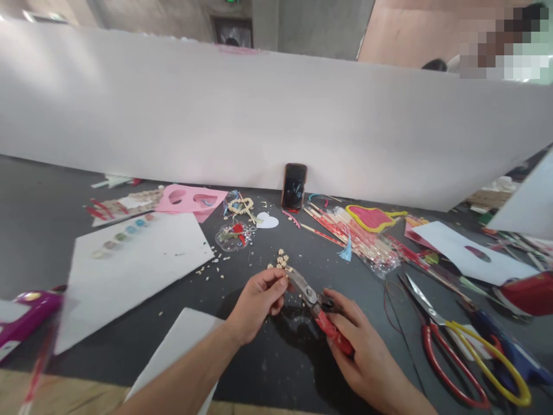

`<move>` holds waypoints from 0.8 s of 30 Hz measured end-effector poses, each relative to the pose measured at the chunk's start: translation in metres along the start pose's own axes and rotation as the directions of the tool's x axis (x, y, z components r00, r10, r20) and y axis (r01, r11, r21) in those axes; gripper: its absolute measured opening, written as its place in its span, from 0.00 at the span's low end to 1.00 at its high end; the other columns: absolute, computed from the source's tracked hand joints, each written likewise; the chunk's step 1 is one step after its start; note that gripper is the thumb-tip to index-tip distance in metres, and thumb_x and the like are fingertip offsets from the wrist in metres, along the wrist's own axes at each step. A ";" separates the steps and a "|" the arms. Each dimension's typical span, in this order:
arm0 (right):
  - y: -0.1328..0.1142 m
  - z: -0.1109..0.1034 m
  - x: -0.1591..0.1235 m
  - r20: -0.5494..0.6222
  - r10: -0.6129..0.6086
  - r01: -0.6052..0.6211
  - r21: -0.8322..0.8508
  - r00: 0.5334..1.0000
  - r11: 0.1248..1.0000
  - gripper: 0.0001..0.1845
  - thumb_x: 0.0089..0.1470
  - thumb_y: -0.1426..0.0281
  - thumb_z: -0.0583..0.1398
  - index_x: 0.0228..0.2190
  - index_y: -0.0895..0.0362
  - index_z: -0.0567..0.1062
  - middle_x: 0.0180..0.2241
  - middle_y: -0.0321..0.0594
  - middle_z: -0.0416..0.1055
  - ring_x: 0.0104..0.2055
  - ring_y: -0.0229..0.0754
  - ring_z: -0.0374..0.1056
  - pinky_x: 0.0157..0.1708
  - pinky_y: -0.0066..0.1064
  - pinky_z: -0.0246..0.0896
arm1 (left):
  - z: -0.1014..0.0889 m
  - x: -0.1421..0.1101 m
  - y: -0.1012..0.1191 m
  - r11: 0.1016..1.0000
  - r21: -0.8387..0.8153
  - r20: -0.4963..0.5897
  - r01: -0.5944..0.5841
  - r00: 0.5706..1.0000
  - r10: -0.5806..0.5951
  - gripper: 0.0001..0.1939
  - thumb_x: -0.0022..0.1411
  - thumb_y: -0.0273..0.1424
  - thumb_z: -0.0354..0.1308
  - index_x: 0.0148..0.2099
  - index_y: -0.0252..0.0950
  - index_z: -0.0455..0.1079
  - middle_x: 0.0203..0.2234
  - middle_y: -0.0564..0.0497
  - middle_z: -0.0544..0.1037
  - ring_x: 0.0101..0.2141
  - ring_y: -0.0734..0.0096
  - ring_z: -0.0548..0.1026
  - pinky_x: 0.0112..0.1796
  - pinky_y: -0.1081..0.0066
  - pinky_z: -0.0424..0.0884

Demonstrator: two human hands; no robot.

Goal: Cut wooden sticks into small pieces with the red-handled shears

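My right hand [360,343] is wrapped around the red handles of a pair of pliers [309,294], whose metal jaws point up and to the left. At the jaw tips my left hand [264,293] is closed in a pinch, thumb against fingers. Whatever sits between those fingertips is too small and covered to make out. Just beyond them lies a little heap of beige pieces [281,259] on the dark table [276,369]. Pale crumbs are scattered to the left of the heap.
Large scissors [436,323] lie open at right. Behind are bundled red-and-white sticks [345,230], a blue tassel [346,249] and an upright phone [294,185]. White boards [142,276], pink paper [184,199], a clear tray [234,237] and a purple tool [30,314] are at left. A white panel [259,121] borders the back.
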State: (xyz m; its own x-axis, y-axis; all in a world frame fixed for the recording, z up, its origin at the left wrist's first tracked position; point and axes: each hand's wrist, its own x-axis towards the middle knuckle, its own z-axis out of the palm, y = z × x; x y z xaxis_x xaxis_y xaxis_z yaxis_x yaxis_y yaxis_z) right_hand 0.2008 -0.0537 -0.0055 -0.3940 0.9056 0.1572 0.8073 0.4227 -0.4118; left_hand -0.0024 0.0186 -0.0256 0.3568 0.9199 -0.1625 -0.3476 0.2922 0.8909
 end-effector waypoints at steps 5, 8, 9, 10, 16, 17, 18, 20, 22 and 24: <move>-0.002 -0.002 0.000 -0.024 -0.004 0.004 -0.001 1.000 1.000 0.14 0.49 0.77 0.52 0.38 0.55 0.70 0.56 0.49 0.56 0.57 0.46 0.54 0.52 0.39 0.56 | 0.000 -0.001 0.001 0.993 0.116 -0.016 0.000 1.000 0.002 0.10 0.57 0.36 0.56 0.32 0.32 0.67 0.25 0.52 0.70 0.18 0.85 0.60 0.17 0.82 0.53; -0.002 -0.002 0.000 -0.011 -0.010 0.010 0.004 1.000 1.000 0.14 0.49 0.77 0.52 0.38 0.55 0.70 0.56 0.49 0.56 0.57 0.46 0.53 0.52 0.39 0.56 | 0.000 -0.001 0.004 0.982 0.188 -0.026 -0.013 0.999 0.019 0.11 0.57 0.36 0.56 0.34 0.32 0.68 0.25 0.52 0.70 0.18 0.85 0.60 0.17 0.81 0.52; -0.002 -0.002 0.000 -0.002 -0.012 0.012 0.007 1.000 1.000 0.14 0.49 0.76 0.52 0.38 0.55 0.69 0.56 0.49 0.56 0.58 0.46 0.53 0.52 0.39 0.55 | -0.001 -0.001 0.004 0.975 0.223 -0.027 -0.026 0.999 0.033 0.11 0.57 0.36 0.55 0.35 0.32 0.69 0.25 0.52 0.70 0.18 0.84 0.60 0.17 0.81 0.53; -0.002 -0.002 0.000 0.008 -0.013 0.013 0.010 1.000 1.000 0.14 0.50 0.76 0.52 0.39 0.55 0.69 0.56 0.49 0.55 0.58 0.46 0.52 0.52 0.40 0.55 | -0.001 -0.001 0.005 0.965 0.259 -0.028 -0.041 0.998 0.050 0.11 0.57 0.36 0.55 0.36 0.32 0.69 0.24 0.53 0.69 0.18 0.84 0.59 0.18 0.81 0.53; -0.002 -0.002 0.000 0.037 -0.012 0.011 0.023 0.999 1.000 0.13 0.50 0.76 0.52 0.39 0.55 0.68 0.57 0.49 0.53 0.58 0.46 0.51 0.53 0.41 0.54 | -0.006 0.000 0.003 0.909 0.395 -0.007 -0.137 0.988 0.152 0.10 0.59 0.34 0.53 0.36 0.32 0.71 0.20 0.55 0.64 0.19 0.82 0.59 0.20 0.80 0.55; -0.002 -0.002 0.000 0.035 -0.011 0.011 0.024 0.999 1.000 0.13 0.50 0.76 0.52 0.38 0.55 0.68 0.57 0.49 0.53 0.58 0.46 0.51 0.54 0.41 0.53 | -0.007 0.001 0.003 0.905 0.399 -0.001 -0.148 0.987 0.162 0.10 0.59 0.34 0.53 0.36 0.32 0.71 0.19 0.56 0.64 0.19 0.82 0.58 0.20 0.80 0.55; -0.002 -0.002 0.000 0.035 -0.011 0.011 0.026 0.999 1.000 0.13 0.50 0.76 0.52 0.38 0.55 0.68 0.57 0.49 0.53 0.58 0.46 0.51 0.54 0.42 0.53 | -0.007 0.001 0.002 0.903 0.400 0.005 -0.158 0.985 0.170 0.10 0.59 0.34 0.53 0.36 0.33 0.71 0.19 0.56 0.63 0.19 0.82 0.58 0.20 0.80 0.55; -0.001 -0.001 -0.001 0.040 -0.010 0.008 0.037 0.999 0.999 0.12 0.50 0.76 0.51 0.38 0.55 0.68 0.57 0.48 0.53 0.59 0.46 0.51 0.54 0.41 0.53 | -0.007 0.001 0.002 0.903 0.393 0.016 -0.173 0.983 0.182 0.10 0.59 0.34 0.52 0.36 0.33 0.71 0.19 0.56 0.63 0.19 0.82 0.57 0.20 0.79 0.55; -0.001 0.000 -0.001 0.038 0.003 -0.005 0.058 0.999 0.998 0.12 0.50 0.76 0.51 0.38 0.55 0.67 0.57 0.48 0.53 0.59 0.45 0.51 0.53 0.39 0.54 | -0.007 0.001 0.002 0.905 0.384 0.024 -0.182 0.982 0.188 0.10 0.59 0.34 0.52 0.35 0.33 0.71 0.19 0.56 0.63 0.18 0.82 0.56 0.20 0.79 0.54; 0.000 0.001 -0.002 0.014 0.028 -0.029 0.081 1.000 0.996 0.14 0.50 0.76 0.51 0.41 0.55 0.64 0.56 0.49 0.54 0.58 0.44 0.52 0.53 0.37 0.55 | -0.006 0.000 0.003 0.908 0.378 0.022 -0.182 0.982 0.187 0.11 0.59 0.34 0.53 0.33 0.33 0.71 0.19 0.55 0.63 0.18 0.82 0.55 0.20 0.79 0.53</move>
State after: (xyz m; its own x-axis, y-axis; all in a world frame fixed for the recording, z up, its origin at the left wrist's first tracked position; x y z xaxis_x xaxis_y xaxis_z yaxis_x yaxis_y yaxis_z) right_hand 0.2018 -0.0553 -0.0065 -0.3775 0.9163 0.1335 0.7799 0.3924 -0.4876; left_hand -0.0086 0.0211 -0.0252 0.3040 0.9525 0.0164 -0.0529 -0.0003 0.9986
